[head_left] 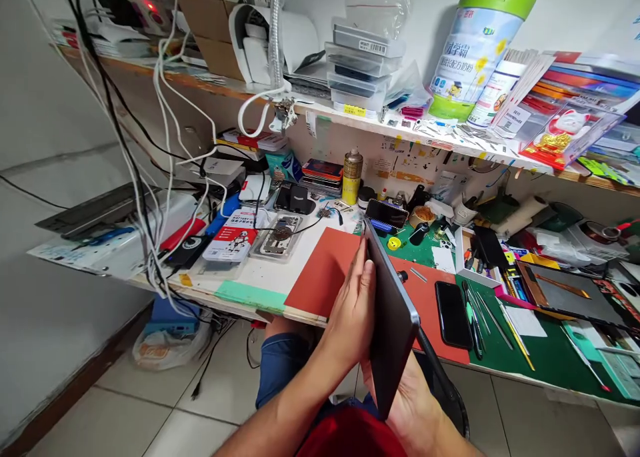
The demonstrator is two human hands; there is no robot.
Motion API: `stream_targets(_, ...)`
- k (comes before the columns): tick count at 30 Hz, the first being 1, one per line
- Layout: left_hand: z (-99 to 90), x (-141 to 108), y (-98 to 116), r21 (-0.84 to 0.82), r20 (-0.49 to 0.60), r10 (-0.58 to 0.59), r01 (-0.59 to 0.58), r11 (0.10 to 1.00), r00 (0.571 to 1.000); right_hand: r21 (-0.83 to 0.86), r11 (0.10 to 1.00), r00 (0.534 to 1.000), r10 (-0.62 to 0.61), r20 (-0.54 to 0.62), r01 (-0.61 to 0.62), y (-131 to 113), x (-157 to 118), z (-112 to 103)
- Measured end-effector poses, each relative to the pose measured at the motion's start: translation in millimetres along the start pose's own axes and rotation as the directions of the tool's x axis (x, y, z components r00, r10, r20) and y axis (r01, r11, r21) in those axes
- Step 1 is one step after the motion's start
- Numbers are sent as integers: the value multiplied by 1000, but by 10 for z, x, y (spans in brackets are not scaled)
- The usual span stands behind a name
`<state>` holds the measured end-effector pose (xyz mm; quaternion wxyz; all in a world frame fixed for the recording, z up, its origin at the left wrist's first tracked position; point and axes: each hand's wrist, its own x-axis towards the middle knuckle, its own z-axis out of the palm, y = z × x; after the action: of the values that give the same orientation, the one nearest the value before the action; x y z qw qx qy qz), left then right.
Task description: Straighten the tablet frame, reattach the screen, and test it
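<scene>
A thin dark tablet-like device (393, 310) stands on edge between my hands, over the front edge of the bench. My left hand (355, 304) lies flat against its left face, the fingers together and pointing up and away. From below and behind, my right hand (407, 394) supports the lower right side; its fingers are mostly hidden by the device. Beneath and beyond lies a reddish-brown mat (320, 270). A black phone (453, 314) rests on the mat's right part, with tweezers and thin tools (493, 317) beside it.
A shelf (425, 134) with boxes and a large can (477, 50) crosses above the bench. White cables (167, 110) hang at the left. Phone parts in a clear case (279, 237), a yellow spray can (352, 177) and a tool tray (475, 260) stand around the mat.
</scene>
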<state>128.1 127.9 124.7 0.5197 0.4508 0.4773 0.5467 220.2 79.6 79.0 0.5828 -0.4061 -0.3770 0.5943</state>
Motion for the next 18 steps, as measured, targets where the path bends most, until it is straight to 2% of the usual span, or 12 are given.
stream_targets(1,3,6,0,18,4,-11,10,1000,1000,35,999,999,37,-22,-36,-3,-6,12)
stream_targets(3,1,13,5,70,24,-27,25,997,999,208,963,980,190,-66,-173,-41,-27,60)
stream_targets(5,-5,16,15,130,49,-35,28,991,998,387,884,942,323,-96,-263,-97,-46,115)
stream_targets(7,-11,18,25,180,73,-41,27,983,997,505,810,913,398,-96,-300,-139,-54,151)
stream_targets(12,-16,21,20,202,82,-30,13,979,996,640,675,884,467,15,-367,-124,-33,147)
stream_targets(18,-12,7,-8,209,83,-24,6,978,996,664,685,880,467,-86,-299,-103,-48,134)
